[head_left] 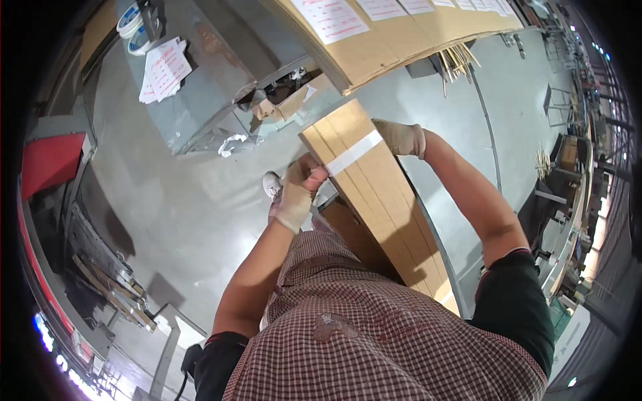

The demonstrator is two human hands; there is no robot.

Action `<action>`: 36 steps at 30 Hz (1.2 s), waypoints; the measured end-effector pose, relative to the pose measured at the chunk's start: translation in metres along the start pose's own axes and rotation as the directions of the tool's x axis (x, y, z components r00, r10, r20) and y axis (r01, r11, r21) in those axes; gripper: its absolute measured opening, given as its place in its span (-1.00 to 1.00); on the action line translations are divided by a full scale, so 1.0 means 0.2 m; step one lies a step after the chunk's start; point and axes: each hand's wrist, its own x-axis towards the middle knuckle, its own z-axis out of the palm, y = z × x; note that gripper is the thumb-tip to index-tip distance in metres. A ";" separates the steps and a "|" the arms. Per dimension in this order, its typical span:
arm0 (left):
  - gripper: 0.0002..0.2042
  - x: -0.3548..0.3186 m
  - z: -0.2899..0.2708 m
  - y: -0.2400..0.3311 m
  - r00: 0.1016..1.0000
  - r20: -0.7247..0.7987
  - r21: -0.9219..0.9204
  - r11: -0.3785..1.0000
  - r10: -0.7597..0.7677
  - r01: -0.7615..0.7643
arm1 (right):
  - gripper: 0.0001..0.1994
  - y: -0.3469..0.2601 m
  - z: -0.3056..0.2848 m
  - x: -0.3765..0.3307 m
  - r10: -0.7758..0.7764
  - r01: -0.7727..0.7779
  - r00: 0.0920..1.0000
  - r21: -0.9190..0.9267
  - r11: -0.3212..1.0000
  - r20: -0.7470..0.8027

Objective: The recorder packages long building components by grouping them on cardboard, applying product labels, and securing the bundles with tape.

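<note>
A thick bundle of flat brown cardboard sheets (381, 200) leans against my body, its top end pointing away from me. A white strip of tape (354, 152) crosses the bundle near that top end. My left hand (297, 194), in a pale glove, pinches the left end of the tape at the bundle's left edge. My right hand (401, 137), also gloved, grips the right edge of the bundle where the tape wraps round.
A big stack of cardboard sheets with white labels (401, 33) lies ahead. A grey metal table (200, 73) carries papers (164, 67) and tape rolls (134, 30). Scrap boxes (287, 100) sit under it. Grey floor (187, 200), a red machine (50, 160) at left.
</note>
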 end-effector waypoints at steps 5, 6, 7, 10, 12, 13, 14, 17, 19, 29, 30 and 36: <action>-0.08 0.08 0.02 -0.15 0.946 0.322 -0.311 0.939 -0.039 0.145 | -0.79 -0.34 0.02 0.07 0.445 -0.361 0.755 0.261 0.895 -0.482; -0.08 0.08 -0.04 -0.14 0.950 0.310 -0.310 0.941 -0.035 0.136 | -0.83 -0.50 0.03 0.08 0.414 -0.275 0.730 0.321 0.906 -0.544; -0.21 0.05 -0.15 -0.13 0.941 0.308 0.006 0.989 -0.140 0.146 | -0.72 -0.69 0.06 0.10 0.009 -0.170 0.850 -0.258 0.951 -0.526; -0.52 -0.09 -0.16 0.14 0.951 0.109 0.370 0.900 -0.288 0.230 | -0.60 -0.80 0.21 0.09 0.026 -0.220 0.923 -0.468 0.856 -0.385; -0.55 -0.10 -0.14 0.44 0.967 0.089 0.423 0.888 -0.238 0.179 | -0.59 -0.75 0.20 0.07 0.047 -0.246 0.916 -0.464 0.851 -0.399; -0.61 -0.09 -0.04 0.63 0.968 0.085 -0.025 0.970 -0.238 0.241 | -0.59 -0.75 0.21 0.05 0.068 -0.264 0.916 -0.467 0.844 -0.395; -0.67 -0.13 0.05 0.74 0.967 0.049 -0.466 0.850 -0.250 0.244 | -0.59 -0.78 0.21 0.04 0.069 -0.261 0.917 -0.458 0.850 -0.394; -0.81 0.06 0.33 0.80 0.967 -0.017 0.344 0.906 -0.255 0.245 | -0.43 -0.72 0.02 0.01 0.144 -0.044 0.956 0.360 0.932 -0.256; -0.83 0.10 0.42 0.72 0.993 0.117 0.295 0.955 -0.022 -0.014 | -0.36 -0.79 -0.17 0.04 0.037 -0.010 0.992 0.215 0.977 -0.123; -0.31 0.21 0.50 0.60 0.856 0.225 0.896 0.247 0.465 -0.369 | -0.83 -0.45 -0.13 0.06 0.558 -0.453 0.826 -0.691 0.563 -0.087; -0.39 0.21 0.50 0.60 0.851 0.260 0.870 0.272 0.456 -0.412 | -0.82 -0.32 -0.10 0.07 0.556 -0.390 0.823 -0.828 0.404 -0.117; -0.65 0.34 -0.02 0.96 0.817 0.392 0.884 -0.421 0.423 -0.206 | -0.77 -0.52 -0.25 -0.24 0.442 -0.560 0.805 -0.259 0.787 -0.395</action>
